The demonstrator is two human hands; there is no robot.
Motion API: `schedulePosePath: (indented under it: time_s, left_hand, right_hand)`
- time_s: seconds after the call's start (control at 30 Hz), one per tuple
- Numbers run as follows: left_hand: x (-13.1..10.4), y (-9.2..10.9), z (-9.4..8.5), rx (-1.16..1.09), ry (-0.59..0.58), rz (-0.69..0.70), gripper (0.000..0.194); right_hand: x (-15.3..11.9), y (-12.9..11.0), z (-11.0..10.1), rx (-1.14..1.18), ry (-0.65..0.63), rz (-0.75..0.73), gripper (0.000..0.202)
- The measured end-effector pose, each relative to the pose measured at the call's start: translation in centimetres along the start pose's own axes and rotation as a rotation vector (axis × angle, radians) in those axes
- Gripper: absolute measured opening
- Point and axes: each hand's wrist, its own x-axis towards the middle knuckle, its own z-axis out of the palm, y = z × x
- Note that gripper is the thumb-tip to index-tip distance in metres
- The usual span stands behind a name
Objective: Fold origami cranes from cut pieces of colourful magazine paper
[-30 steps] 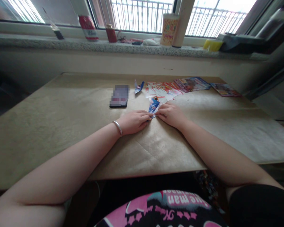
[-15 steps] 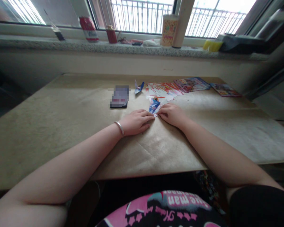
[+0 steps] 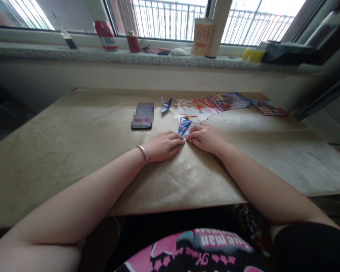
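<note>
Table is carrying the work. Left hand and right hand are meeting at near-centre, each grip closing fingertips on the folded paper. Paper is lying small, blue-and-white, creased, roughly triangular, widening away from the person, lower corner partly hidden by fingers. Blue folded figure is sitting beyond.

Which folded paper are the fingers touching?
The flatter one, between the left hand and right hand; the winged one sits farther back, near the phone.
</note>
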Motion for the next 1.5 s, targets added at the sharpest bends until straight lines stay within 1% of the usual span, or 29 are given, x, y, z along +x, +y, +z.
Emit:
schedulePosePath:
  time_s: [0.13,0.37,0.6,0.77,0.87,0.93,1.0,1.03,1.1,1.17,1.23,1.37,1.5]
  left_hand:
    - [0.0,-0.2,0.0,0.003,-0.001,0.018,0.035]
    - [0.0,-0.5,-0.1,0.017,0.009,0.059,0.036]
    - [0.0,-0.4,-0.2,0.025,0.005,0.050,0.036]
    - [-0.2,-0.4,-0.3,-0.019,0.024,0.033,0.033]
    - [-0.3,-0.3,-0.5,-0.070,0.046,0.014,0.030]
    - [-0.2,-0.1,-0.5,-0.071,0.054,-0.010,0.028]
    - [-0.2,0.0,-0.5,-0.039,0.059,-0.057,0.025]
    - [-0.1,0.1,-0.4,-0.016,0.064,-0.090,0.024]
    - [0.0,0.2,-0.3,0.025,0.073,-0.155,0.022]
    - [0.0,0.3,-0.3,0.046,0.080,-0.203,0.021]
    - [0.1,0.3,-0.2,0.047,0.085,-0.231,0.020]
    - [0.1,0.2,-0.1,0.030,0.098,-0.252,0.017]
    - [0.3,0.0,0.0,0.028,0.111,-0.244,0.014]
  right_hand:
    - [-0.1,0.7,-0.6,-0.058,-0.027,0.047,0.026]
    - [-0.8,3.1,-1.3,-0.163,-0.083,0.149,0.027]
    - [-1.1,3.9,-1.8,-0.191,-0.109,0.255,0.028]
    - [-1.6,5.1,-1.9,-0.216,-0.121,0.351,0.028]
    - [-1.7,5.4,-1.8,-0.204,-0.093,0.368,0.026]
    - [-1.8,5.1,-1.6,-0.182,-0.028,0.382,0.024]
    - [-1.7,4.6,-1.3,-0.146,0.072,0.396,0.023]
    - [-1.7,4.3,-1.2,-0.115,0.112,0.369,0.024]
    - [-1.4,3.7,-1.0,-0.031,0.128,0.233,0.030]
    - [-1.1,3.1,-0.8,0.046,0.072,0.049,0.035]
    - [-0.7,2.5,-0.5,0.060,0.028,-0.060,0.036]
    - [0.0,1.9,-0.1,-0.055,0.017,-0.085,0.023]
    - [0.3,1.0,-0.2,-0.127,0.058,-0.061,0.023]
